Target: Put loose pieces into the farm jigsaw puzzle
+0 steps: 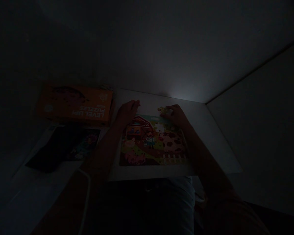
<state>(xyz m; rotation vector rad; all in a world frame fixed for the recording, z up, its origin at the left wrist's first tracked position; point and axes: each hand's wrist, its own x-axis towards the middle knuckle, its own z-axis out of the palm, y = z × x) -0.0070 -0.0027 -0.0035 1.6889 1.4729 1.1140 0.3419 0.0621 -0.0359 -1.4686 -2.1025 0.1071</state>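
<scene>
A farm-scene jigsaw puzzle (153, 140) lies on the white table before me, with a red barn, a spotted cow and a white fence. A pale gap shows in its upper middle. Just beyond its upper right edge, my right hand (177, 116) pinches a yellowish puzzle piece (161, 110) between thumb and fingers. My left hand (127, 111) is at the puzzle's upper left corner, above the barn, its fingers curled together. Whether anything sits between those fingertips is too dark to make out.
An orange puzzle box (74, 104) stands left of my left hand. Nearer, a black cloth-like item (55, 150) partly covers a dark, colourful picture (87, 143). A wall (161, 58) rises behind the table (208, 137). The light is very dim.
</scene>
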